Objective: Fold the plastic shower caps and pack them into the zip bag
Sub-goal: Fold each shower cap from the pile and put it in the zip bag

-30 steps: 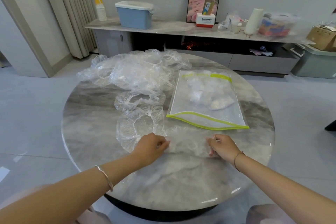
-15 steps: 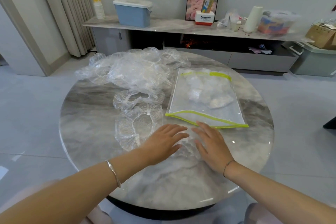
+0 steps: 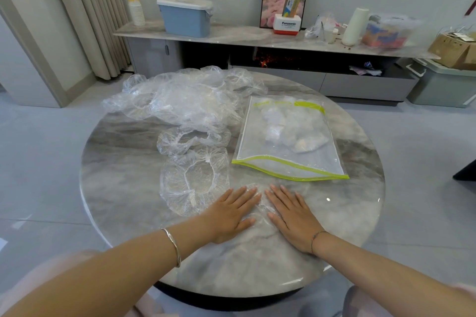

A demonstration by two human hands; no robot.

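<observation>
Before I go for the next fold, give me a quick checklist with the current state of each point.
1. Both hands flat on the cap: ok. The left hand and right hand press the shower cap with straight fingers.
2. Cap fully flattened: cannot tell. The clear plastic is mostly hidden under the palms.
3. Zip bag close by: ok. The zip bag lies just beyond the fingertips.
4. Bag mouth open: cannot tell.
5. Next cap ready: ok. A spread cap lies just left of the left hand.
</observation>
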